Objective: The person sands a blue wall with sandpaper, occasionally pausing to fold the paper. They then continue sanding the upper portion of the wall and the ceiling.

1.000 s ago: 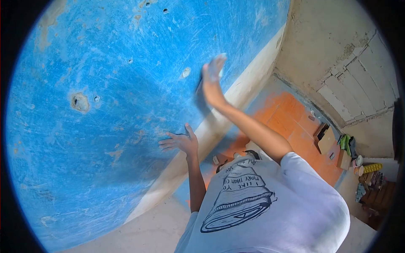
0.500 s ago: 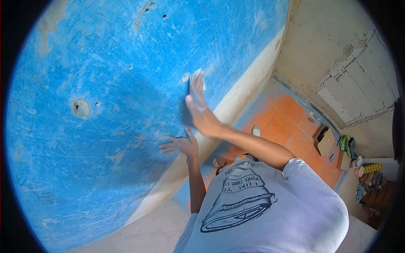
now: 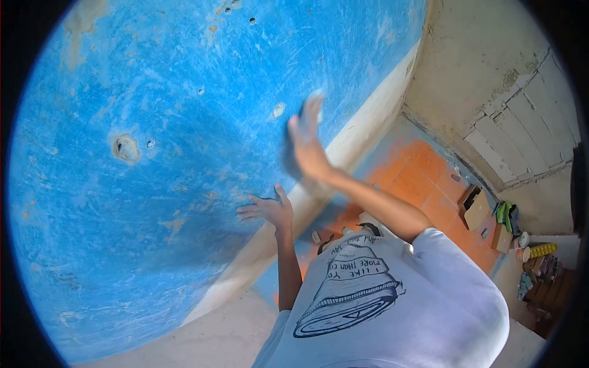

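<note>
My right hand (image 3: 310,144) is at the blue wall (image 3: 202,147), its fingers pressing a small pale piece, which looks like sandpaper (image 3: 320,111), against the surface. Motion blurs the fingertips, and most of the piece is hidden beneath them. Lower and to the left, my left hand (image 3: 270,211) rests on the wall with fingers spread, holding nothing. Scuffs and pale scratches mark the paint around both hands. A patched spot (image 3: 278,110) lies just left of my right fingers.
A larger hole (image 3: 126,148) breaks the wall on the left. A whitish band (image 3: 362,132) runs along the wall's base. The orange floor (image 3: 408,168) holds an open cardboard box (image 3: 474,208), green cloth (image 3: 504,213) and a yellow item (image 3: 542,250) near the far wall.
My right hand has slid to the right along the wall with the pale piece, away from the patched spot. My left hand stays in place on the wall. The view has shifted slightly.
</note>
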Available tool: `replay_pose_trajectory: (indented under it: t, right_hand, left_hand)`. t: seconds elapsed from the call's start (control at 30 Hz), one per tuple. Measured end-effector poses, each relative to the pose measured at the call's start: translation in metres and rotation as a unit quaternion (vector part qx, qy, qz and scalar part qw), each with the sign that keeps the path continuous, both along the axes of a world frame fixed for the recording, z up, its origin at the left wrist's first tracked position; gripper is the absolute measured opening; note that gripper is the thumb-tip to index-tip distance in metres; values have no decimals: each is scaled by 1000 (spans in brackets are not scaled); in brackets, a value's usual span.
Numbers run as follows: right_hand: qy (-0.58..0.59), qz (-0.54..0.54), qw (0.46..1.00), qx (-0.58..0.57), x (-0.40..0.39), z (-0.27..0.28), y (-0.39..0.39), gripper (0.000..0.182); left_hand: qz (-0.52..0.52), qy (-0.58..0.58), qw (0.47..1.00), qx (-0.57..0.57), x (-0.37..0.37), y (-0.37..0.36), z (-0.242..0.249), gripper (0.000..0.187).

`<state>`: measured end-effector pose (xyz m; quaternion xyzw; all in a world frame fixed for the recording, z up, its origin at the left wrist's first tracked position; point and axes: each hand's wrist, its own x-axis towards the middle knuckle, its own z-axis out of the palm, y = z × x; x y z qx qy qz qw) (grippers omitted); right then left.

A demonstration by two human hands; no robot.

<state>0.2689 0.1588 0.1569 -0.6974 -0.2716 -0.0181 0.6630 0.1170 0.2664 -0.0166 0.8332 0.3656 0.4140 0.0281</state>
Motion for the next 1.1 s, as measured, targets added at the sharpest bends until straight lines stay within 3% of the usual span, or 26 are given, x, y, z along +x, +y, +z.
replay_pose_trajectory:
  t: [0.07, 0.17, 0.27, 0.3, 0.4, 0.43, 0.53, 0.57, 0.6, 0.67, 0.77, 0.87, 0.9, 1.0, 1.03, 1.1]
  right_hand:
    - [-51, 127, 986, -95, -31, 19, -23, 80]
    - [-66, -15, 996, -53, 16, -3, -12, 77]
    - [-38, -39, 998, -6, 11, -3, -1, 73]
    - [-100, -4, 995, -1, -14, 3, -4, 71]
    - [-123, 67, 983, -115, -22, 6, -21, 70]
    - [-115, -11, 990, -77, -3, -4, -13, 70]
    - [30, -100, 994, 34, 28, -16, 0, 70]
    - [-105, -86, 990, -31, 23, -45, 10, 73]
    - [-83, -10, 996, -17, -9, -15, -4, 74]
    - [-95, 89, 987, -95, -29, 5, -21, 73]
    - [-54, -95, 994, 24, 29, -28, 1, 72]
    - [-11, -57, 998, 16, 4, -4, 3, 76]
    - [-101, -35, 994, -6, -16, -2, 2, 73]
    - [-67, -55, 996, 10, 9, -7, 3, 72]
    - [11, -113, 992, 51, 26, -6, 7, 75]
    - [6, -70, 996, 51, 9, -2, 5, 75]
  left_hand:
    - [3, 1, 1000, -1, 1, -1, -2, 113]
    - [7, 2, 1000, -19, -1, -5, -2, 113]
    - [-1, 1, 1000, -21, 0, -3, 2, 113]
    - [2, 1, 1000, -17, 1, -3, 0, 113]
    - [-3, -1, 1000, 6, 2, -2, 1, 112]
    - [-5, -2, 1000, 15, 0, -3, 1, 112]
    - [5, 34, 996, -76, -6, -7, 2, 112]
    - [-2, 24, 998, -55, -3, -5, 4, 111]
    - [-9, 16, 999, -35, -4, -5, 3, 110]
    - [-13, 8, 1000, -23, -4, -6, 2, 109]
    - [-9, 11, 998, -55, -6, -10, 4, 108]
    - [-19, 17, 997, -75, -8, -12, 9, 107]
    - [-16, 23, 998, -60, -9, -12, 9, 107]
    - [-11, 35, 993, -110, -9, -13, 13, 106]
    - [-8, 36, 989, -144, -10, -15, 14, 106]
    - [-16, 26, 993, -117, -13, -15, 12, 106]
